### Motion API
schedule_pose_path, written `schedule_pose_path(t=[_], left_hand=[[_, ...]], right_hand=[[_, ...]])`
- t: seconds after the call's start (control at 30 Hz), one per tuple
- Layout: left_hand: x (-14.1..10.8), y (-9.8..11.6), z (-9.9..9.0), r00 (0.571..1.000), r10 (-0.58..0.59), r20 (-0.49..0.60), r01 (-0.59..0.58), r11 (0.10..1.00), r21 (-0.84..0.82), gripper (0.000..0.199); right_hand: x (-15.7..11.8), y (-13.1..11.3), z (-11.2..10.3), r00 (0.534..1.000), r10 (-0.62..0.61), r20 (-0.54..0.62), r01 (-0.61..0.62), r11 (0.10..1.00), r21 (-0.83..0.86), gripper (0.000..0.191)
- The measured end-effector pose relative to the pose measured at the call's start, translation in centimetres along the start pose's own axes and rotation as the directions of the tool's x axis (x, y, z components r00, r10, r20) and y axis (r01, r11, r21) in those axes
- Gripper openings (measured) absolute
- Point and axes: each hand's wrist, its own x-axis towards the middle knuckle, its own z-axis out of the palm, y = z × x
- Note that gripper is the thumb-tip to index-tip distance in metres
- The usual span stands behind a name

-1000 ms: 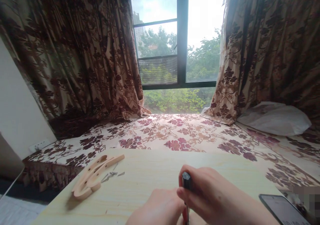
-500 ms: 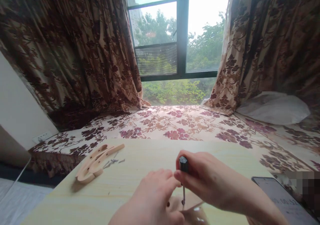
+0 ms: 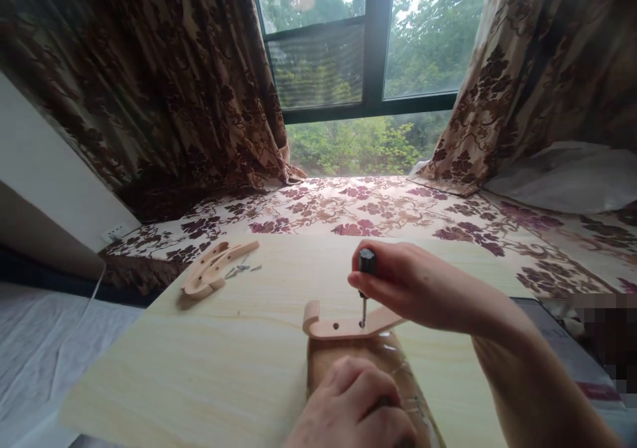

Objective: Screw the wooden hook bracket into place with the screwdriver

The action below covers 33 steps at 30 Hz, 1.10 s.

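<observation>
My right hand [image 3: 398, 279] grips a screwdriver [image 3: 367, 262] by its dark handle, shaft pointing down. Its tip meets a hole in a pale wooden hook [image 3: 323, 328], which has a curled-up left end. That hook lies across the far end of a brown block [image 3: 343, 355] with a shiny clear covering. Over the near part of the block my left hand [image 3: 358, 401] is closed, fingers curled; dark bits show between them, and what they hold is unclear. At the left lie more wooden hooks [image 3: 212, 272] with holes, beside several small screws [image 3: 241, 270].
The pale wood-grain tabletop [image 3: 199, 368] carries all this. A phone [image 3: 562, 342] lies at the right, partly behind my right forearm. Beyond the table is a floral-covered ledge [image 3: 348, 202], with curtains [image 3: 199, 83] and a window [image 3: 373, 96] behind.
My left hand has come away from the hook and down onto the near part of the block, uncovering the hook. The right hand still holds the screwdriver upright. The view has tilted down.
</observation>
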Motion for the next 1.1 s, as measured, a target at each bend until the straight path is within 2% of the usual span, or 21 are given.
schedule_pose_path(t=[0.07, 0.17, 0.2, 0.3, 0.37, 0.43, 0.53, 0.57, 0.67, 0.7, 0.77, 0.83, 0.97, 1.1], left_hand=[[0.0, -0.7, 0.4, 1.0, -0.002, 0.025, 0.002, 1.0, 0.013, 0.015], [1.0, -1.5, -0.4, 0.998, 0.056, -0.003, -0.056, 0.998, -0.028, 0.02], [1.5, -1.6, -0.9, 0.999, 0.046, 0.0, -0.046, 0.998, -0.043, 0.021], [3.2, -1.0, -2.9, 0.994, -0.091, 0.066, 0.094, 0.995, -0.037, 0.02], [4.0, -0.5, -4.6, 0.992, -0.102, 0.07, 0.104, 0.994, -0.018, 0.012], [4.5, -0.2, -6.6, 0.987, -0.159, -0.001, 0.159, 0.987, -0.032, 0.011], [5.7, -1.3, -9.6, 0.914, -0.349, -0.204, 0.343, 0.937, -0.069, 0.017], [6.3, -2.0, -10.5, 0.896, -0.393, -0.208, 0.389, 0.919, -0.061, 0.02], [8.6, -4.7, -12.2, 0.889, -0.455, -0.047, 0.454, 0.89, -0.035, 0.03], [9.3, -5.6, -12.4, 0.886, -0.462, 0.039, 0.463, 0.886, -0.03, 0.03], [10.4, -7.0, -12.5, 0.868, -0.448, 0.215, 0.462, 0.886, -0.018, 0.029], [10.9, -7.8, -12.1, 0.838, -0.433, 0.331, 0.459, 0.888, -0.001, 0.025], [10.8, -8.0, -10.7, 0.816, -0.424, 0.392, 0.441, 0.896, 0.051, 0.023], [10.2, -7.6, -9.5, 0.846, -0.382, 0.372, 0.385, 0.92, 0.07, 0.014]], right_hand=[[0.1, 0.2, 0.0, 1.0, -0.006, -0.001, 0.006, 1.0, 0.01, 0.021], [0.6, 0.9, 0.0, 1.0, 0.003, -0.027, -0.003, 1.0, 0.018, 0.022], [0.8, 1.3, 0.0, 0.999, 0.009, -0.043, -0.007, 1.0, 0.026, 0.021], [1.4, 2.6, -0.1, 0.996, 0.027, -0.081, -0.021, 0.997, 0.077, 0.019], [1.6, 3.4, -0.3, 0.995, 0.039, -0.093, -0.027, 0.991, 0.127, 0.019], [1.6, 3.9, -0.4, 0.995, 0.045, -0.091, -0.029, 0.986, 0.166, 0.019], [1.6, 3.9, -0.4, 0.996, 0.044, -0.081, -0.03, 0.986, 0.164, 0.019], [1.6, 3.7, -0.3, 0.996, 0.042, -0.077, -0.03, 0.988, 0.153, 0.018], [1.6, 3.3, -0.2, 0.997, 0.038, -0.071, -0.029, 0.992, 0.126, 0.018], [1.6, 3.2, -0.1, 0.997, 0.039, -0.071, -0.031, 0.992, 0.119, 0.019], [1.5, 3.2, -0.1, 0.996, 0.047, -0.072, -0.039, 0.993, 0.107, 0.019], [1.6, 3.2, -0.1, 0.996, 0.056, -0.076, -0.048, 0.994, 0.1, 0.018], [2.3, 3.1, -0.4, 0.996, 0.065, -0.054, -0.06, 0.994, 0.091, 0.015], [3.3, 3.1, -0.5, 0.996, 0.091, -0.021, -0.089, 0.993, 0.079, 0.019]])
